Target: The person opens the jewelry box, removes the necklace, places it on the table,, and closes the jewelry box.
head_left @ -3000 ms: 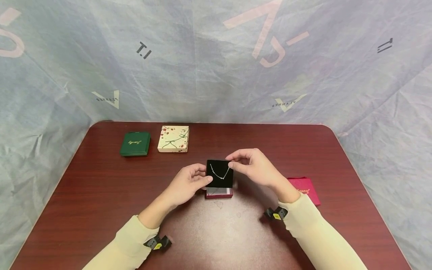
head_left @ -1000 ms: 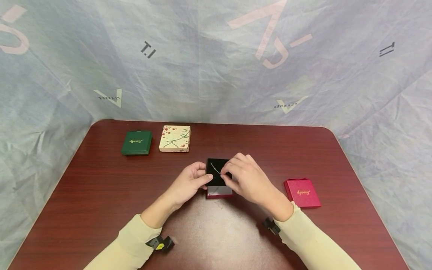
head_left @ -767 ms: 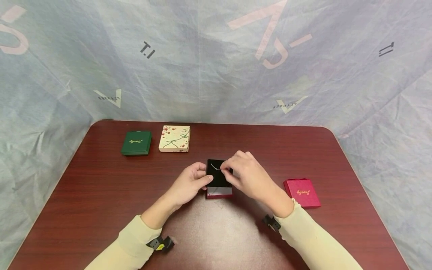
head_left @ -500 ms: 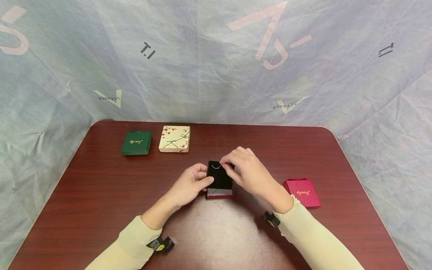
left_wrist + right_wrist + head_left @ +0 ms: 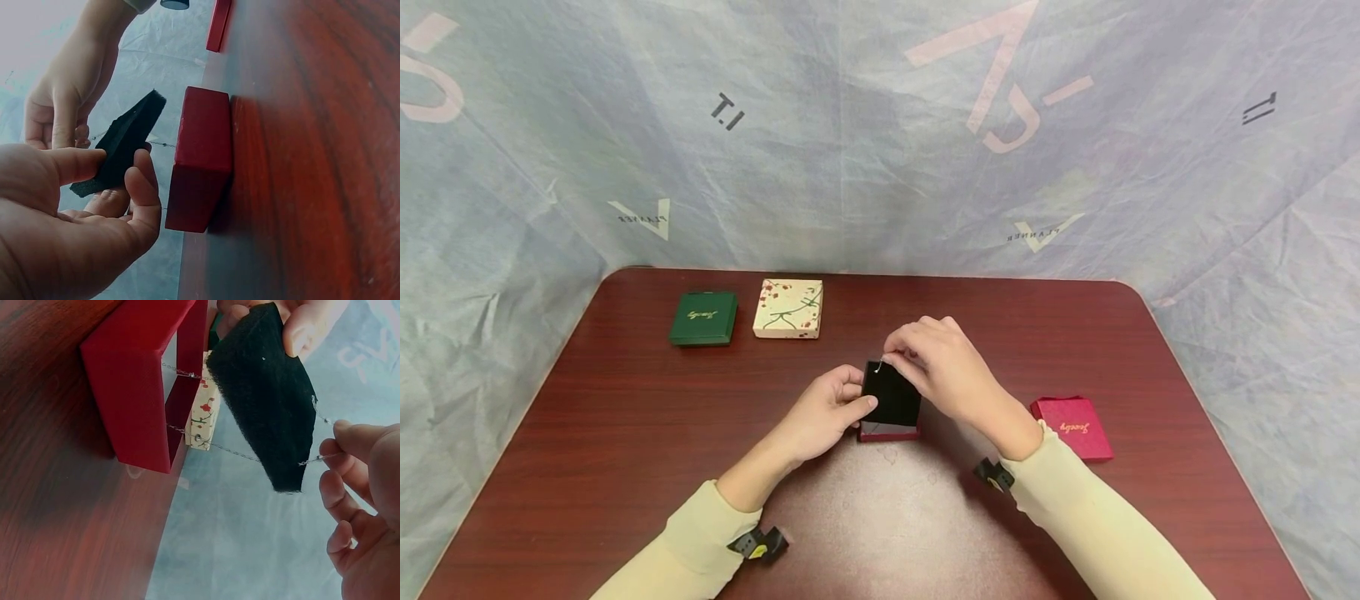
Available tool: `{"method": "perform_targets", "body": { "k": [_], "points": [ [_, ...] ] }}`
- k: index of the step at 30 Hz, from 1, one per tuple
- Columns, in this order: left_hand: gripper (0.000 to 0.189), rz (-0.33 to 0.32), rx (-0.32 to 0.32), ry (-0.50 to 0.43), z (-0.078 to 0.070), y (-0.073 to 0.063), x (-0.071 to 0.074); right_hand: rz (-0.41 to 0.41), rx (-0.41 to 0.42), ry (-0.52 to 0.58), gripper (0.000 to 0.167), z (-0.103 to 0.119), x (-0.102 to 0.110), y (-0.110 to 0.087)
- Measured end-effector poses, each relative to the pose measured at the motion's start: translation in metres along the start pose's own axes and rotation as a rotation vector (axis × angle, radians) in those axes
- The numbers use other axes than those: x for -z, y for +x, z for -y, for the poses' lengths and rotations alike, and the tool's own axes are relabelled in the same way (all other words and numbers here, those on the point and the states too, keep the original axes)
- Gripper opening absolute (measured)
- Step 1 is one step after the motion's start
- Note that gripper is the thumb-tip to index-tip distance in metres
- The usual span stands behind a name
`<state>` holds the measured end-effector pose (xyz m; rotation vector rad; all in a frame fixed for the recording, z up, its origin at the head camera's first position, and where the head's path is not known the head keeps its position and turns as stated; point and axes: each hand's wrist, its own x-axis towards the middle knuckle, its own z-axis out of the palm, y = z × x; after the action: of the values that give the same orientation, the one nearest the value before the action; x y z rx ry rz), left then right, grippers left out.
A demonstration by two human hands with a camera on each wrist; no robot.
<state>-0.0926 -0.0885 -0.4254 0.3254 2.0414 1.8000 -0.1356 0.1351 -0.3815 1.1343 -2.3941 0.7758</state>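
A black foam jewellery insert (image 5: 892, 398) is tilted above the red box base (image 5: 889, 435), which rests on the table. My left hand (image 5: 823, 414) pinches the insert at its left edge between thumb and fingers. At the far edge of the insert, my right hand (image 5: 951, 371) pinches a thin silver necklace (image 5: 236, 454) between thumb and forefinger. In the right wrist view the chain runs from those fingertips, past the insert and down into the box base. The left wrist view shows the insert (image 5: 128, 140) apart from the box wall (image 5: 203, 147).
On the brown table (image 5: 625, 442), a red lid (image 5: 1072, 428) with gold lettering lies to the right. A green box (image 5: 703, 318) and a cream floral box (image 5: 788, 308) stand at the back left. Grey printed cloth (image 5: 850, 167) hangs behind.
My right hand has moved from the insert's right edge onto the necklace and drawn it up towards the far edge. Less chain shows across the insert's face, which has turned slightly.
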Motion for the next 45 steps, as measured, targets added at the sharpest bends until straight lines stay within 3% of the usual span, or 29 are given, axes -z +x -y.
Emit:
{"method": "perform_targets", "body": {
  "k": [9, 32, 38, 45],
  "points": [
    [0.023, 0.007, -0.017, 0.011, 0.0, 0.0, 0.001, 0.013, -0.021, 0.043, 0.011, -0.002, -0.006, 0.012],
    [0.02, 0.014, -0.068, 0.104, 0.001, 0.001, 0.001, 0.082, -0.297, 0.278, 0.01, -0.005, -0.021, 0.019],
    [0.02, 0.016, -0.086, 0.105, 0.002, 0.001, 0.001, 0.088, -0.398, 0.289, 0.011, -0.006, -0.022, 0.018],
    [0.02, 0.007, -0.081, 0.116, 0.002, 0.001, 0.001, 0.078, -0.448, 0.289, 0.009, -0.007, -0.022, 0.016]
  ]
}}
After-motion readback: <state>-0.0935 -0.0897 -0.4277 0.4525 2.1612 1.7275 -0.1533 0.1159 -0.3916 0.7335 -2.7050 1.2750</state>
